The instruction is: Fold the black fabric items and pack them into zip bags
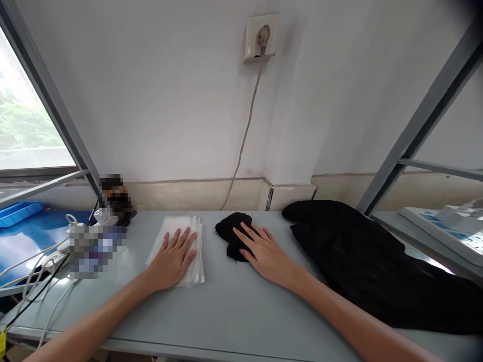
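Observation:
On the grey table, my left hand [171, 261] lies flat with spread fingers on a stack of translucent white plastic bags [171, 224]. Small zip sliders show at the stack's near right corner. To the right, the outstretched fingers of my right hand [264, 251] rest on the edge of a small bunched black cloth [231, 229], and the palm is over the bare tabletop. Neither hand grips anything. A large black fabric item [354, 251] is spread beyond my right forearm, on the table's right side.
White cables and a power strip [56, 259] are at the left, near a blue tray [18, 213]. Grey metal posts [418, 120] rise at both sides. A cord [247, 125] hangs from the wall socket [261, 37]. Another white power strip [445, 231] lies at the far right.

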Demonstrator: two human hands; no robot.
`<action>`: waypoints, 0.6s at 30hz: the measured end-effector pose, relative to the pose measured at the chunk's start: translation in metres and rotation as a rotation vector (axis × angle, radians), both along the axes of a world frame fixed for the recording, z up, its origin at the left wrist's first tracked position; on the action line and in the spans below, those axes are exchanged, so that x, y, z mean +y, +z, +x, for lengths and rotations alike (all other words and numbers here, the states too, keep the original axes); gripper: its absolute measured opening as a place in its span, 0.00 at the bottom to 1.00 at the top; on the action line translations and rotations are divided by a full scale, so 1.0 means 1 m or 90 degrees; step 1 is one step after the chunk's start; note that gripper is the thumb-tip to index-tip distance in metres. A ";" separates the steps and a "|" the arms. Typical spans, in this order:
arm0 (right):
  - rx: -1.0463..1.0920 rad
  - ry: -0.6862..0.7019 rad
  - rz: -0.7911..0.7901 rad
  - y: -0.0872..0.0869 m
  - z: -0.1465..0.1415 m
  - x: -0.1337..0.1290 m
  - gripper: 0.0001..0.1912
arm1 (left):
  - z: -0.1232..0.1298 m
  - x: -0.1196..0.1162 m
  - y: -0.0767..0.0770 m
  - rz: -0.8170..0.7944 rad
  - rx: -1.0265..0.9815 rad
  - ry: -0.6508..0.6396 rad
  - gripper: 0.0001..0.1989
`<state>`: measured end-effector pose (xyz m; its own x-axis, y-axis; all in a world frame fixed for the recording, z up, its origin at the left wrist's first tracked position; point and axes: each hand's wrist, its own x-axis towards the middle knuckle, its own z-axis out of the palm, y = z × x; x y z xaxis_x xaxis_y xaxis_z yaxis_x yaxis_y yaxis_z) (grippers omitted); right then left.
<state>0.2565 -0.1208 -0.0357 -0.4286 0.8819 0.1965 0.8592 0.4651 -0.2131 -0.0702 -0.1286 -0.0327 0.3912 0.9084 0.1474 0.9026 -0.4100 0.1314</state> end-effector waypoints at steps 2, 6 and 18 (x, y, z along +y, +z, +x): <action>0.009 0.011 0.003 0.001 0.001 0.000 0.30 | 0.000 0.002 -0.005 -0.010 0.009 0.004 0.31; 0.032 0.013 -0.027 0.003 0.000 0.001 0.30 | -0.002 0.003 -0.007 -0.054 0.003 0.002 0.31; 0.354 -0.027 -0.057 0.030 -0.002 -0.005 0.20 | -0.010 0.010 0.015 -0.105 -0.061 -0.031 0.30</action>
<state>0.2541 -0.1259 -0.0055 -0.2465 0.9196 0.3058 0.6235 0.3921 -0.6764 -0.0804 -0.1182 -0.0177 0.4262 0.9039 0.0366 0.8623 -0.4182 0.2854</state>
